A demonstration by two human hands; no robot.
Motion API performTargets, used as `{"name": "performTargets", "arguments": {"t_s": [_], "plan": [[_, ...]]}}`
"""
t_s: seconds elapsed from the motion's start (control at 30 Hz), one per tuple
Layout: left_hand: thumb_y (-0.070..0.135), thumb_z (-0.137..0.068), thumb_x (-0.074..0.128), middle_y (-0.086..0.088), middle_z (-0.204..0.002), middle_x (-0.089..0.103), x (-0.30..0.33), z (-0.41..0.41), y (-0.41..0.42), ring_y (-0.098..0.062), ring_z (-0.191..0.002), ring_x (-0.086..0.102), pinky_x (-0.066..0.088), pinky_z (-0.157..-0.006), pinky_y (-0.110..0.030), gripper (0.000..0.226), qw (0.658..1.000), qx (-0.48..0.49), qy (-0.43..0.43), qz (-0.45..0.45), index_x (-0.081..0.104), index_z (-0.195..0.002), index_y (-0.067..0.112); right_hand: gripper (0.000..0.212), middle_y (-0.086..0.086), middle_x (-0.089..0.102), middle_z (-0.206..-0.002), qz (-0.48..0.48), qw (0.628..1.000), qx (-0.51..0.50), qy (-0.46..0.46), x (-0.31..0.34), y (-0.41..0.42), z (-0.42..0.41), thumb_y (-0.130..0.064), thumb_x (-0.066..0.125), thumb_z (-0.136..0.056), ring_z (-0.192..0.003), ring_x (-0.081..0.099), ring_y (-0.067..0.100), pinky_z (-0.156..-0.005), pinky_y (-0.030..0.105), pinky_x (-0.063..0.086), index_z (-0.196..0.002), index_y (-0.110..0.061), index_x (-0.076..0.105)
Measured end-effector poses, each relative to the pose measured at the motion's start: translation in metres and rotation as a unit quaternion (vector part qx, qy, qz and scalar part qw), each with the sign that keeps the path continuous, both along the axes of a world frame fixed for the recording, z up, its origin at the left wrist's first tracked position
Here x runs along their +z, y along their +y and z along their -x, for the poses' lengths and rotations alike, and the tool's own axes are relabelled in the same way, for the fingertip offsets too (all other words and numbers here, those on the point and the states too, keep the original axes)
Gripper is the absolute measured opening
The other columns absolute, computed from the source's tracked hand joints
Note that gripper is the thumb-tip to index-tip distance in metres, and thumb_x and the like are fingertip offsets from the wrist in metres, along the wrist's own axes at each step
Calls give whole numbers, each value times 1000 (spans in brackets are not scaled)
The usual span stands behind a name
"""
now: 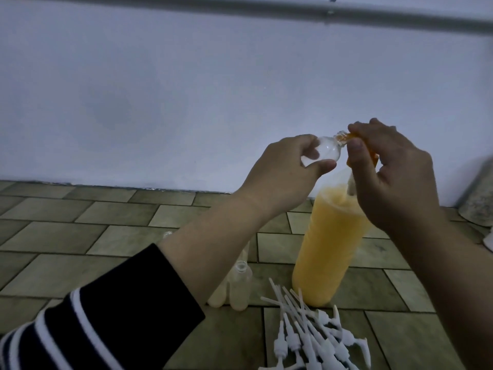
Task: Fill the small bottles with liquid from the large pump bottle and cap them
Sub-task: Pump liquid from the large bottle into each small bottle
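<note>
Two hands (282,166) (392,172) above tiled floor (80,236)

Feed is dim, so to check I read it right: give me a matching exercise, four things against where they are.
Things:
1. clear small bottle
2. large yellow bottle
3. white pump caps
4. orange pump head

Places:
A. standing on the tiled floor
B. under the right hand
C. tilted in the left hand
D. lying in a pile on the floor

Pairs: 1-C, 2-A, 3-D, 4-B
</note>
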State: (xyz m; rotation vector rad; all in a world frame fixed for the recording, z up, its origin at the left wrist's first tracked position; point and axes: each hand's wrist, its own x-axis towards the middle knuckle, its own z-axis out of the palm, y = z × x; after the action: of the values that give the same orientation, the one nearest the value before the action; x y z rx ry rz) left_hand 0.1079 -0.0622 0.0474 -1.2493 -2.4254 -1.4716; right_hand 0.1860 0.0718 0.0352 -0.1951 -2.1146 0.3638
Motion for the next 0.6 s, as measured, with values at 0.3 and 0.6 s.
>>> {"name": "performTargets", "arguments": {"t_s": [0.3, 0.6], "plan": [[36, -90, 59, 9, -115, 61, 8, 1, 0, -9, -93, 54, 43, -84, -23, 43, 1000, 6, 28, -4, 53, -130, 20, 65, 8, 58, -131, -16, 1000, -15, 22, 6, -1, 3, -57, 25, -93, -130, 46, 25, -107, 45, 36, -126, -13, 59], [37, -90, 59, 10, -114, 60, 11, -2, -2, -9, -96, 54, 43, -83, -24, 42, 998, 21, 64, 21, 52, -129, 21, 66, 7, 54, -136, -36, 999, -11, -6, 5, -2, -4, -56, 22, -92, -133, 41, 23, -107, 33, 25, -130, -14, 55]]}}
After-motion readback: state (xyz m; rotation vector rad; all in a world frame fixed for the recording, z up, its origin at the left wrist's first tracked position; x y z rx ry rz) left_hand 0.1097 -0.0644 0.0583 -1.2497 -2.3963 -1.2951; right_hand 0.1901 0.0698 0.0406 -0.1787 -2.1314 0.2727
